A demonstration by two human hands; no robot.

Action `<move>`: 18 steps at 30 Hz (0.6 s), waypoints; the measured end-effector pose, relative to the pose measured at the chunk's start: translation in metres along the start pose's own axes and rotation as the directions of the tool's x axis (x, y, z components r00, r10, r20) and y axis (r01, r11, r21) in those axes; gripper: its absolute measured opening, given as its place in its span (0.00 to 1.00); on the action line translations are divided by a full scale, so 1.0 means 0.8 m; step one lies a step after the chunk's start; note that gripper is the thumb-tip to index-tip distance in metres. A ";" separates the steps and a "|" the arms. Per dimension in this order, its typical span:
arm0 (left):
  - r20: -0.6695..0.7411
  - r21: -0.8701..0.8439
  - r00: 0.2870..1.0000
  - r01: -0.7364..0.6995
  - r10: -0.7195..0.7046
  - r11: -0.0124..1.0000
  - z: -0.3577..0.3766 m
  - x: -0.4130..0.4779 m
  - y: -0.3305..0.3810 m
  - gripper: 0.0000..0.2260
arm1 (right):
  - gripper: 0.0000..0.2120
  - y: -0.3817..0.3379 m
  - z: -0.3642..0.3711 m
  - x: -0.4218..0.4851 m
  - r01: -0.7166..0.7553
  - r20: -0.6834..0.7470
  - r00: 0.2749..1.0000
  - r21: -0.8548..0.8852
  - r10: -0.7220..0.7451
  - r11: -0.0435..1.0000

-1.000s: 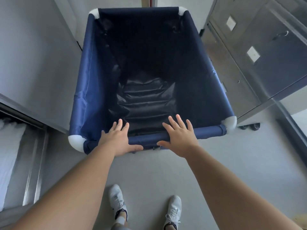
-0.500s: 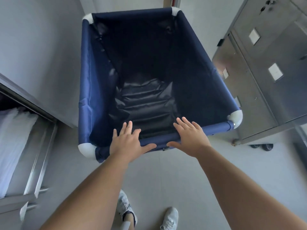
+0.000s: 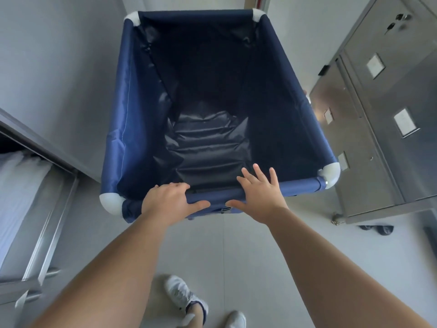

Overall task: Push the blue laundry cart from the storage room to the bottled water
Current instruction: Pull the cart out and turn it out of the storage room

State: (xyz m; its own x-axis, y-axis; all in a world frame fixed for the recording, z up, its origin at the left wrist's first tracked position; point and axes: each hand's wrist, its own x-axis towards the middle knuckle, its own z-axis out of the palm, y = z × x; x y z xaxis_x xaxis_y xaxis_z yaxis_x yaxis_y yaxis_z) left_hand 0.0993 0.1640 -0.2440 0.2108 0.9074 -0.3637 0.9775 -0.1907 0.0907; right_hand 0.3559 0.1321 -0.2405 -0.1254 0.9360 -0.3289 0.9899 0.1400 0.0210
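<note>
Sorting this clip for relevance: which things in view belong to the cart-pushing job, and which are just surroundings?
Job: blue laundry cart; left hand and right hand on its near rail. No bottled water in view.

Surroundings: steel cabinets; shelf with white linen; white shoes.

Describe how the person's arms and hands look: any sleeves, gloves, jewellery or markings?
Both forearms are bare all the way to the frame's bottom edge; no sleeves show. The left hand and right hand are ungloved, with no rings, watch, bands or markings visible. The fingers are bare too.
</note>
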 end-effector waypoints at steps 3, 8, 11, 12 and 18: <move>-0.010 -0.011 0.999 0.043 -0.043 0.999 -0.010 0.023 -0.007 0.45 | 0.49 0.002 -0.010 0.026 -0.004 -0.018 1.000 -0.009 0.004 1.000; 0.027 -0.020 1.000 0.008 -0.008 1.000 -0.027 0.069 -0.012 0.50 | 0.48 0.012 -0.026 0.068 -0.010 -0.031 0.999 -0.007 0.009 1.000; 0.056 0.002 0.998 -0.011 0.011 1.000 -0.043 0.097 -0.014 0.56 | 0.48 0.020 -0.038 0.100 -0.010 -0.030 1.000 0.007 0.010 1.000; 0.051 -0.002 0.999 -0.004 0.004 1.000 -0.046 0.106 -0.015 0.57 | 0.48 0.023 -0.041 0.110 -0.007 -0.027 1.000 0.012 0.007 1.000; 0.016 -0.058 0.999 0.031 -0.031 0.998 -0.064 0.162 -0.020 0.52 | 0.46 0.042 -0.059 0.175 0.012 -0.028 1.000 0.019 -0.011 1.000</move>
State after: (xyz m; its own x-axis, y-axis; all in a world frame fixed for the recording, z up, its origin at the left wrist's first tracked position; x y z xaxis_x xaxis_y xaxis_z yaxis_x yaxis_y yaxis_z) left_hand 0.1105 0.3041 -0.2450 0.1809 0.9068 -0.3808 0.9812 -0.1398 0.1331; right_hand 0.3688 0.2831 -0.2416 -0.1385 0.9431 -0.3023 0.9894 0.1451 -0.0006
